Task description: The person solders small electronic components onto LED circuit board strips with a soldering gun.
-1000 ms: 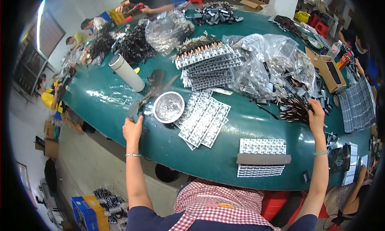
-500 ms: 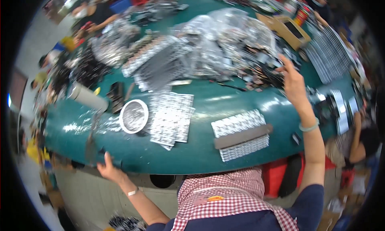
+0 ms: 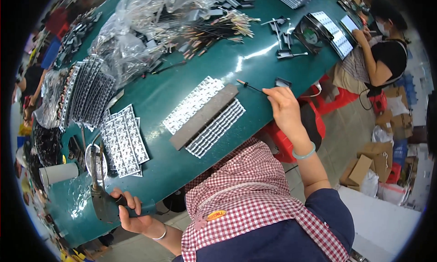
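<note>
My left hand [image 3: 136, 215] is wrapped round the grip of a dark, pistol-shaped soldering gun [image 3: 104, 206], whose long prongs rise in front of a white-rimmed round dish [image 3: 106, 169]. Between thumb and fingertips, my right hand [image 3: 287, 113] pinches a thin black wire [image 3: 253, 87] that has a small copper-coloured end. That end hangs just right of a long grey bar [image 3: 205, 117], which lies across a panel of small silvery boards [image 3: 195, 103]. Rows of the panel show on both sides of the bar. Beside the dish lie overlapping silvery board sheets [image 3: 122, 141].
Across the table's far side spreads a heap of clear plastic bags [image 3: 120, 46], with a bundle of loose wires [image 3: 234, 24] beside it. Stacked strips [image 3: 86, 91] and a white cylinder [image 3: 59, 173] are at left. A co-worker [image 3: 384, 57] sits at right, past a red stool [image 3: 282, 141].
The view has swung to the right. My left hand, earlier with fingers apart, now holds the soldering gun. My right hand has come back from the heap toward the front edge with the wire.
</note>
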Motion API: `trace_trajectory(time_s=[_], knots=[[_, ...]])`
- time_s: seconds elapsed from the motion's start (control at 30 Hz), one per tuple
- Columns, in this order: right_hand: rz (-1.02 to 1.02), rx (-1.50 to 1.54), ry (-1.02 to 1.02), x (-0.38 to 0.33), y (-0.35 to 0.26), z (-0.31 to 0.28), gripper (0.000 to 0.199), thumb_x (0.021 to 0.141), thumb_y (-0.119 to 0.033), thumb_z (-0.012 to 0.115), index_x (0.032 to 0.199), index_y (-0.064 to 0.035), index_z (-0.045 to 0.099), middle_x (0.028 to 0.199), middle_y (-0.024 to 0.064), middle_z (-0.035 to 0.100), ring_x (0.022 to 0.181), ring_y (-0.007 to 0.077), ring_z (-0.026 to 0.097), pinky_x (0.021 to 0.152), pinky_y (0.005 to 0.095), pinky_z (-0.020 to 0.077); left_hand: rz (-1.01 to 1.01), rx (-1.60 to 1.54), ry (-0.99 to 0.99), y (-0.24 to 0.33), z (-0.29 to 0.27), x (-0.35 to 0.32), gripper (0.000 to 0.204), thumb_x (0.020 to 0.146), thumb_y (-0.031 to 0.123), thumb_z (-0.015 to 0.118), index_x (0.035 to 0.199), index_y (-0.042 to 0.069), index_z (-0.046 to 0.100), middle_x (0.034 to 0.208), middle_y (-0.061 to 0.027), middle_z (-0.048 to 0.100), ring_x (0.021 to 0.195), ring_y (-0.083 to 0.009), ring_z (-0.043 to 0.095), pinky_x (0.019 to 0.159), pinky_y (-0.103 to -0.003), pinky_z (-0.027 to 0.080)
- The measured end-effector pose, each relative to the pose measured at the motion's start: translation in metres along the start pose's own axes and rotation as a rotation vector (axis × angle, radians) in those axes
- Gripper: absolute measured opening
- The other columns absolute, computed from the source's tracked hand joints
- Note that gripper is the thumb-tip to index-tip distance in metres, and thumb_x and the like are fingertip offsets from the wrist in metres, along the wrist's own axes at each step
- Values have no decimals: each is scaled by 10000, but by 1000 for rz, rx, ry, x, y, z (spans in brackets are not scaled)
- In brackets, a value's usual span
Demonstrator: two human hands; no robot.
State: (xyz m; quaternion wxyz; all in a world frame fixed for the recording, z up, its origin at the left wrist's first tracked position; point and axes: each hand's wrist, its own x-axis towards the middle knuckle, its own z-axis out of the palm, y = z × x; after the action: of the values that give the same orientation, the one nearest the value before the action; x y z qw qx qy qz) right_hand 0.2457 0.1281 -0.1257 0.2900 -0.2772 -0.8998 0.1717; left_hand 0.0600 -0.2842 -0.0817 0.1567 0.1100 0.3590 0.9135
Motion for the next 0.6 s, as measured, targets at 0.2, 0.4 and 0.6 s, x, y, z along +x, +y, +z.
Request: trace_trajectory(time_s=[0.2, 0.4, 0.6], knots=[[-13, 149, 136, 12, -14, 26, 306, 766, -15, 692, 1068, -29, 648, 1025, 108, 606, 937, 307, 573, 825, 390, 481, 72, 281, 77, -27, 45, -10, 404, 762, 115, 694, 1071, -60, 501, 1025, -91, 420, 604, -103, 428, 381, -195, 324], [195, 323, 172, 12, -7, 58, 322, 758, 51, 688, 1071, -8, 641, 1003, 141, 576, 937, 291, 599, 793, 367, 498, -4, 308, 32, -34, 49, -15, 430, 774, 104, 678, 1131, -64, 506, 1076, -97, 448, 624, -107, 440, 396, -194, 330], [4, 204, 148, 5, -11, 6, 154, 808, 46, 635, 953, 19, 587, 1007, 149, 570, 808, 342, 619, 719, 399, 511, -25, 317, 78, -35, 46, -15, 401, 792, 57, 651, 1146, -62, 503, 1130, -107, 480, 654, -118, 450, 443, -195, 363]])
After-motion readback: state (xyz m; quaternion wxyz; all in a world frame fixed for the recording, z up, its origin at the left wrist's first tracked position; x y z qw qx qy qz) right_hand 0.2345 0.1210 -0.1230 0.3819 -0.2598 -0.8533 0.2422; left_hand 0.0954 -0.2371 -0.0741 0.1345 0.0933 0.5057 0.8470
